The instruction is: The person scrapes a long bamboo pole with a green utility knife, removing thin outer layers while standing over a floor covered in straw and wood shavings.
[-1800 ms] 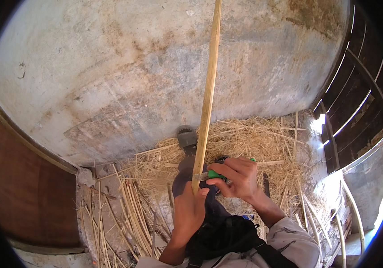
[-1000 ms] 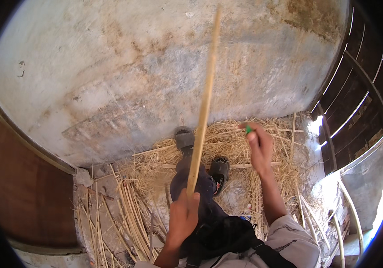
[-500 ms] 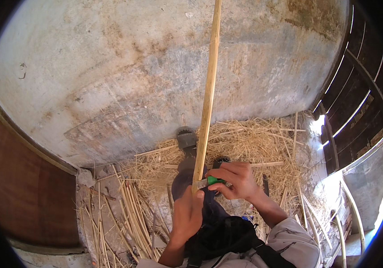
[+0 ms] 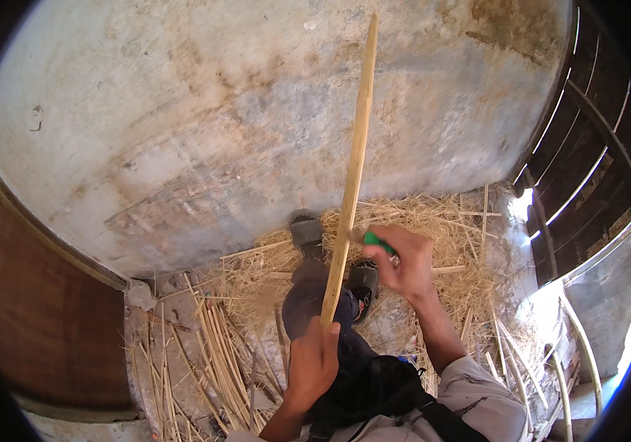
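the left hand (image 4: 314,362) is closed around the lower end of a long pale stick (image 4: 358,158), which runs up from that grip, leaning slightly right, before a stained wall (image 4: 183,132). above and right of it, the right hand (image 4: 408,264) is wrapped on a green-handled tool (image 4: 379,241), its blurred tip at the stick's right edge; i cannot tell if they touch. loose straw (image 4: 463,232) lies beyond the right hand, more sticks (image 4: 219,346) left of the left.
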The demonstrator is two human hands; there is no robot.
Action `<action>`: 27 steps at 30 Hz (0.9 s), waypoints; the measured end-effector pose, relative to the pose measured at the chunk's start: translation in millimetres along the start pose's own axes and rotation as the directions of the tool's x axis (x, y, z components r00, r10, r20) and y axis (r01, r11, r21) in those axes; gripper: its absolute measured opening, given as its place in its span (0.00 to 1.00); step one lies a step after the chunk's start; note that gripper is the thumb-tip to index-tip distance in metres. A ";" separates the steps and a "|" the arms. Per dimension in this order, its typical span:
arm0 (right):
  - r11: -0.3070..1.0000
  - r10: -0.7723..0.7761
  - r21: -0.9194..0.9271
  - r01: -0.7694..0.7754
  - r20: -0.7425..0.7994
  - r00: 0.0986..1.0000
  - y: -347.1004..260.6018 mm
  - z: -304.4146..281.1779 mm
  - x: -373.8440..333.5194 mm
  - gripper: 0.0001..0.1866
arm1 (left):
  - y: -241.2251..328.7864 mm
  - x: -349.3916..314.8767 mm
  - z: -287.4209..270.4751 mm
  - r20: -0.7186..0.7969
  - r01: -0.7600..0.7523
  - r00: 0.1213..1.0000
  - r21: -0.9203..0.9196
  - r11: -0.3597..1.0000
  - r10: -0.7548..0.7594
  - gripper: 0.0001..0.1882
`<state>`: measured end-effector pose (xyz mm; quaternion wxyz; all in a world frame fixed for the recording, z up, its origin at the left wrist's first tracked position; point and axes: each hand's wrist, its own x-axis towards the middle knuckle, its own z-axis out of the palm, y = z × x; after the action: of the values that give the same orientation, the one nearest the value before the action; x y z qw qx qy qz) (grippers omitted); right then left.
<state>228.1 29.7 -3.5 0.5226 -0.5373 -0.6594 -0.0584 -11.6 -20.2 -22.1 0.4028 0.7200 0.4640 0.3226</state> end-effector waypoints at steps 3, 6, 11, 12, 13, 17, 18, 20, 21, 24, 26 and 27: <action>0.997 0.081 -0.010 -0.082 -0.082 0.993 15.3 -0.3 12.9 0.13 | -5.3 -4.1 1.7 0.030 0.012 0.999 0.017 1.000 -0.013 0.16; 0.985 0.160 -0.044 -0.165 -0.092 0.983 28.2 -6.1 25.7 0.13 | -8.0 -9.9 1.0 0.055 0.028 0.998 0.024 0.999 -0.029 0.15; 0.966 0.238 -0.061 -0.253 -0.179 0.955 64.1 -4.8 43.4 0.13 | -18.7 -19.7 -3.5 0.107 0.052 0.993 0.055 0.997 -0.057 0.15; 0.951 0.288 -0.056 -0.305 -0.208 0.935 76.3 -5.6 44.7 0.13 | -21.8 -23.8 -4.4 0.118 0.059 0.991 0.061 0.996 -0.066 0.15; 0.933 0.336 -0.048 -0.356 -0.236 0.912 85.5 -7.2 47.5 0.13 | -23.8 -25.9 -5.9 0.127 0.067 0.989 0.068 0.995 -0.075 0.15; 0.915 0.400 0.118 -0.385 -0.377 0.835 113.0 -19.2 49.8 0.17 | -22.2 -27.4 -13.9 0.103 0.084 0.991 0.022 0.996 -0.086 0.16; 0.893 0.449 0.139 -0.427 -0.313 0.837 107.9 -19.2 45.3 0.17 | -23.8 -24.8 -16.6 0.078 0.075 0.994 0.026 0.997 -0.077 0.15; 0.903 0.426 0.164 -0.398 -0.208 0.880 90.9 -11.8 35.4 0.17 | -20.3 -17.4 -18.0 0.030 0.049 0.998 0.016 0.999 -0.050 0.15; 0.906 0.412 0.174 -0.385 -0.159 0.897 82.4 -7.3 28.6 0.17 | -15.0 -11.7 -17.8 0.004 0.032 0.999 0.004 0.999 -0.032 0.14; 0.935 0.317 0.152 -0.321 0.051 0.947 58.1 5.2 -1.4 0.16 | -5.8 0.5 -13.7 -0.043 0.005 0.999 -0.065 0.998 -0.008 0.14; 0.950 0.210 0.201 -0.239 0.155 0.965 35.0 10.4 -19.9 0.14 | -5.2 5.4 -10.5 -0.056 0.011 0.998 -0.116 0.993 -0.018 0.13; 0.956 0.143 0.227 -0.186 0.194 0.970 25.7 10.6 -25.9 0.14 | -4.9 7.3 -8.6 -0.054 0.019 0.998 -0.138 0.990 -0.027 0.12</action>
<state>238.1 30.4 -40.2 0.5272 -0.5255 -0.6579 0.1142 -18.2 -9.8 -21.7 0.4420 0.6759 0.4599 0.3691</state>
